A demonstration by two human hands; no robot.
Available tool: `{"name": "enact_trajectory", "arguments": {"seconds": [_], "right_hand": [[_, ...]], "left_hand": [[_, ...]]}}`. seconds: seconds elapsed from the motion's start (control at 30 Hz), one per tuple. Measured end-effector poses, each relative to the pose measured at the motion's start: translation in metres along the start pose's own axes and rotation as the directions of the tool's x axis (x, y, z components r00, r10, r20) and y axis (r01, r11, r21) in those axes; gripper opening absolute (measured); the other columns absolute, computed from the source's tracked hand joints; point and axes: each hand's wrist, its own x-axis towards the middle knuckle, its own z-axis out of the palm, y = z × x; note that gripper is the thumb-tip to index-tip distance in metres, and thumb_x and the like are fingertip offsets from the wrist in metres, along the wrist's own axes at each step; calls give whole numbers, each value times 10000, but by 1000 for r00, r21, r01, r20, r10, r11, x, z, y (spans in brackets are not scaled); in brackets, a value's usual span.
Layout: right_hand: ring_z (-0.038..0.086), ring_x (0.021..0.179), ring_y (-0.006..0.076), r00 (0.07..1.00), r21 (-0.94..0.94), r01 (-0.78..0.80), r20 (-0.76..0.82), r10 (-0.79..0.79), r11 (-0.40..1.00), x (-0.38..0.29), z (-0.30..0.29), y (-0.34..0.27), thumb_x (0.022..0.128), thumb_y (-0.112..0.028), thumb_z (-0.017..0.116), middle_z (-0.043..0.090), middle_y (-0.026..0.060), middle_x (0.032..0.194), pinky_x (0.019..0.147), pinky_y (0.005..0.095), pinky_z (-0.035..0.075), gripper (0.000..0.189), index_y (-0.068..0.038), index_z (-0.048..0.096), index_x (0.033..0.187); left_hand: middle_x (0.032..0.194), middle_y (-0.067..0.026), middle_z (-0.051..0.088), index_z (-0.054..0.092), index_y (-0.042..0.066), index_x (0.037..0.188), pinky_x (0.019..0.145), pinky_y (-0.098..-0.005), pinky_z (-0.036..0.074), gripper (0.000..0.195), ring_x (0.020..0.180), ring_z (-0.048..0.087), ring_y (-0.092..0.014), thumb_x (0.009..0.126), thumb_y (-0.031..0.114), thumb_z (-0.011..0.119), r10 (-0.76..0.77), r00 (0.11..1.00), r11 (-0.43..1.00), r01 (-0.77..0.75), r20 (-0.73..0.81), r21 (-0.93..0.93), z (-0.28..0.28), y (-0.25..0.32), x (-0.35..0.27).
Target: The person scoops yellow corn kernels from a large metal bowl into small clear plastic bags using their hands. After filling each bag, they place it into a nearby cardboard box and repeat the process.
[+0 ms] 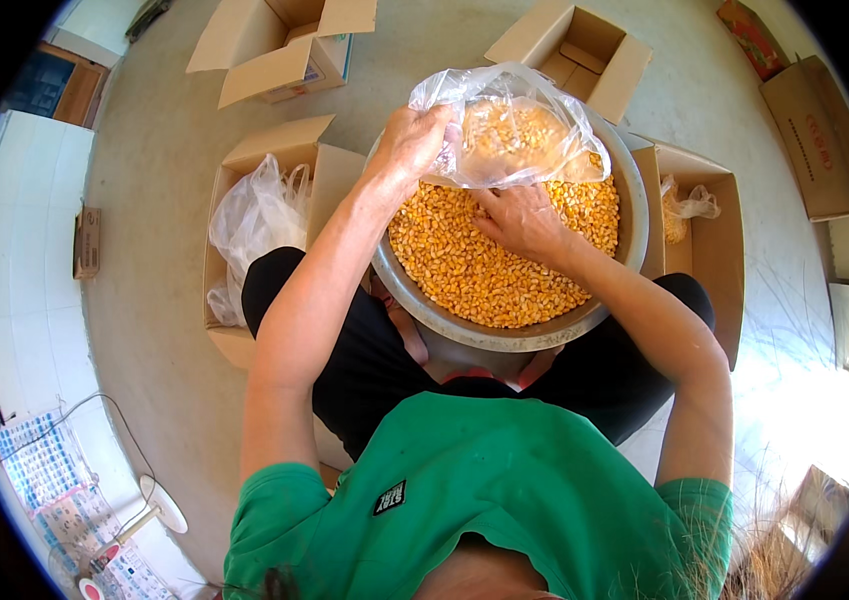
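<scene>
A wide metal basin (518,341) full of yellow corn kernels (469,262) stands between my knees. Over its far half is a clear plastic bag (529,142), and corn shows through the film. My left hand (417,142) grips the gathered left side of this bag. Below the bag's near edge, my right hand (522,221) rests on the kernels with its back up and fingers pointing left; the bag partly covers its fingertips, so whether they hold anything is unclear.
Left of the basin is a cardboard box (338,187) with plastic bags (263,217). Another box (724,262) on the right contains a small bag of corn (673,214). Two open boxes (274,75) (619,82) stand beyond. A fan (161,504) is at the lower left.
</scene>
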Motion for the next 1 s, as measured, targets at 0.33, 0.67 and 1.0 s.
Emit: {"name": "enact_trajectory", "arguments": {"seconds": [0.33,0.67,1.0], "right_hand": [[567,1004,288,995,25,104,2,-104,994,-11,5,-8,878,-251,625,531,122,1042,765,420,533,305,-106,554,1137],[647,738,356,996,288,36,70,-58,957,-10,0,1,912,-225,603,615,158,845,605,449,533,175,-59,547,919],[491,591,89,908,836,-407,413,68,367,16,-90,-8,997,-298,525,491,-32,665,513,263,387,265,-68,601,891]], "left_hand": [[772,-33,623,633,49,944,383,-201,312,234,560,573,-98,988,252,525,-113,980,976,140,166,-165,-2,12,-10],[733,-15,601,617,58,916,386,-212,303,218,556,558,-86,996,224,499,-99,975,973,138,201,-188,-3,10,-6],[710,-4,590,625,66,907,393,-214,279,251,540,519,-64,1001,256,490,-118,967,986,141,226,-88,10,12,-15]]}}
